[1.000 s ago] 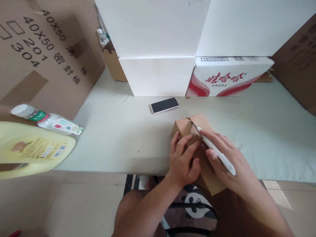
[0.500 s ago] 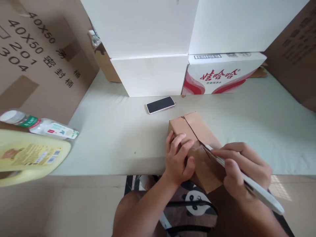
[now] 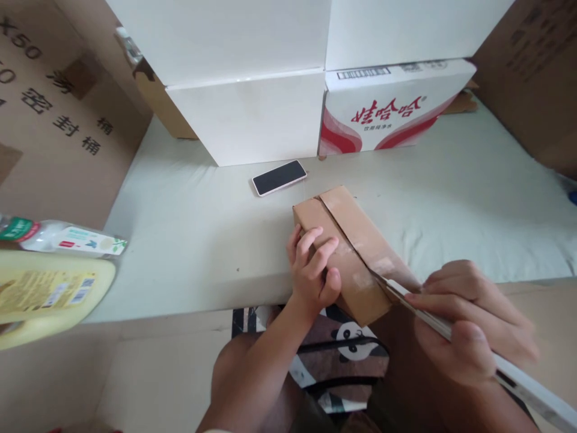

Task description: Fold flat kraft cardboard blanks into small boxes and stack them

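Head view: small brown carton (image 3: 360, 237) at near edge of table (image 3: 189, 240), right of middle. Left hand (image 3: 312, 264) spread, braced on its left side; right hand (image 3: 473, 319) pinching white knife (image 3: 536, 394), blade (image 3: 381, 277) at top seam (image 3: 347, 237). Phone (image 3: 279, 178) beyond, white boxes (image 3: 252, 120) blocking far side; bottle (image 3: 76, 237), yellow jug (image 3: 54, 294) near left.

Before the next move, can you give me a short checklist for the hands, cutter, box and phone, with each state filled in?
1. Left hand on the small cardboard box: ok, fingers touching it.
2. Right hand holding the white cutter: ok.
3. Blade at the top seam: ok.
4. Left fingers apart from the blade: ok, a gap shows.
5. Box fully supported by the table: cannot tell, its near end reaches the table edge.
6. Phone apart from the box: ok.
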Demonstrator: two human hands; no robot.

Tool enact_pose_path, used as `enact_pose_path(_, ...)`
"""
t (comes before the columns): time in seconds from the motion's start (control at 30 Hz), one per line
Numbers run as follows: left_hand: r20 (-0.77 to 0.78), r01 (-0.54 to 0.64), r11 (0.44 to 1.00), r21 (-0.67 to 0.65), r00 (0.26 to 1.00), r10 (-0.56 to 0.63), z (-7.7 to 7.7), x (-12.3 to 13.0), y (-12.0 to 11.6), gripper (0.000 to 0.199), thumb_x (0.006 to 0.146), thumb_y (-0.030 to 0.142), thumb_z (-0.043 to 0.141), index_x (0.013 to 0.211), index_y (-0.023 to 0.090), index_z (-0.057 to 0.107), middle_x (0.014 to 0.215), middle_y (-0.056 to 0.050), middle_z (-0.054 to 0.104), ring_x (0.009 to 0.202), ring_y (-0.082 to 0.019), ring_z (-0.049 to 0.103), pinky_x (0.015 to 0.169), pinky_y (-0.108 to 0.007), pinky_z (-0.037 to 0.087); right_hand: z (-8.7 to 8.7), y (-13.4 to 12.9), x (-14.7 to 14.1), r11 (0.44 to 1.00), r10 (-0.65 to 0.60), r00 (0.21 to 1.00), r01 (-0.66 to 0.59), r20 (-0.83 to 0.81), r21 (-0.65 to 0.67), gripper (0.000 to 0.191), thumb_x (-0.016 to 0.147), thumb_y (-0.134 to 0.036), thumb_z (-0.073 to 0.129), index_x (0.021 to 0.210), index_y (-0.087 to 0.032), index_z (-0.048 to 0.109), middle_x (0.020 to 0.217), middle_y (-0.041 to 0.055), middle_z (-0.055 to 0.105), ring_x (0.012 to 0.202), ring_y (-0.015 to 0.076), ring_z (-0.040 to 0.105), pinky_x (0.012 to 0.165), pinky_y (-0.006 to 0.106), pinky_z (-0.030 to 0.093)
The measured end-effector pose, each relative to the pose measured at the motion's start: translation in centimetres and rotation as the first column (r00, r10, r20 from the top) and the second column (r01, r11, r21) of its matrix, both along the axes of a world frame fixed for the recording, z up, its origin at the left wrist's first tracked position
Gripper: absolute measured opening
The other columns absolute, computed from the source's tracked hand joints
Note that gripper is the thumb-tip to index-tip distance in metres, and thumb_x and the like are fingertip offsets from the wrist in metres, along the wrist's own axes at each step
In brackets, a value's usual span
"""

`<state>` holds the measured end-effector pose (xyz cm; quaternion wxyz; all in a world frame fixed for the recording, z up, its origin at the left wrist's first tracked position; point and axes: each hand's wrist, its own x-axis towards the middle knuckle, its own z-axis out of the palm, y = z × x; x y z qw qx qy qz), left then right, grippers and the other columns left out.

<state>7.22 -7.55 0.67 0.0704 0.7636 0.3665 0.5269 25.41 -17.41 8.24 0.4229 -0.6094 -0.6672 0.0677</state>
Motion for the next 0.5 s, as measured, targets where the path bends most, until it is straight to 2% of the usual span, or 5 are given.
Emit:
enact_pose_path(0.1, -0.001, -0.018, 1.0, 0.01, 1.0, 0.018, -0.1, 0.0, 0.1, 0.043, 0.097, 0.035, 0.038, 0.123, 0.019, 0.068, 0.132, -0.014, 0.062, 0.126, -0.028, 0.057, 0.124, -0.052, 0.033, -0.2, 0.6, -0.6, 0.981, -0.012, 0.999, 0.02, -0.043, 0.193, 0.04, 0.098, -0.045, 0.043, 0.09, -0.029, 0.078, 0.075, 0.0091, 0.061, 0.072, 0.0276, 0.064, 0.062, 0.046, 0.047)
enact_pose_path(0.17, -0.007, -0.036, 0.999, 0.027, 0.999, 0.036, 0.0, 0.1, 0.2, 0.043, 0.098, 0.035, 0.036, 0.122, 0.019, 0.068, 0.131, -0.014, 0.062, 0.125, -0.027, 0.057, 0.123, -0.051, 0.034, -0.2, 1.3, -1.0, 0.921, 0.012, 0.997, 0.019, -0.076, 0.39, 0.035, 0.097, -0.034, 0.043, 0.08, -0.03, 0.074, 0.064, 0.0063, 0.057, 0.059, 0.0244, 0.057, 0.056, 0.044, 0.042)
enact_pose_path(0.23, -0.009, -0.037, 0.999, 0.036, 0.999, 0.037, 0.0, 0.1, 0.2, 0.043, 0.098, 0.035, 0.036, 0.121, 0.019, 0.069, 0.131, -0.014, 0.061, 0.125, -0.027, 0.056, 0.123, -0.05, 0.035, 0.1, 1.6, -1.0, 0.884, 0.035, 0.994, 0.015, -0.099, 0.468, 0.031, 0.093, -0.026, 0.046, 0.074, -0.03, 0.069, 0.057, 0.0044, 0.053, 0.051, 0.0229, 0.05, 0.052, 0.042, 0.038)
enact_pose_path(0.4, 0.006, -0.027, 0.999, 0.02, 1.0, 0.027, 0.0, 0.1, 0.2, 0.042, 0.099, 0.035, 0.036, 0.121, 0.018, 0.068, 0.132, -0.015, 0.06, 0.127, -0.028, 0.054, 0.122, -0.051, 0.035, 2.4, 0.0, 1.6, 0.922, 0.113, 0.993, -0.094, -0.028, 0.376, 0.036, 0.099, -0.031, 0.044, 0.072, -0.031, 0.067, 0.058, 0.0032, 0.059, 0.051, 0.0211, 0.058, 0.053, 0.044, 0.047)
enact_pose_path(0.5, 0.012, -0.02, 1.0, 0.017, 1.0, 0.02, -0.1, 0.0, 0.4, 0.043, 0.1, 0.037, 0.034, 0.121, 0.019, 0.067, 0.132, -0.014, 0.06, 0.128, -0.028, 0.054, 0.122, -0.053, 0.035, 3.5, -0.4, 2.6, 0.977, 0.032, 0.91, -0.116, 0.413, 0.18, 0.064, 0.103, -0.046, 0.034, 0.045, -0.03, 0.057, 0.047, 0.0061, 0.056, 0.048, 0.0216, 0.064, 0.055, 0.046, 0.055)
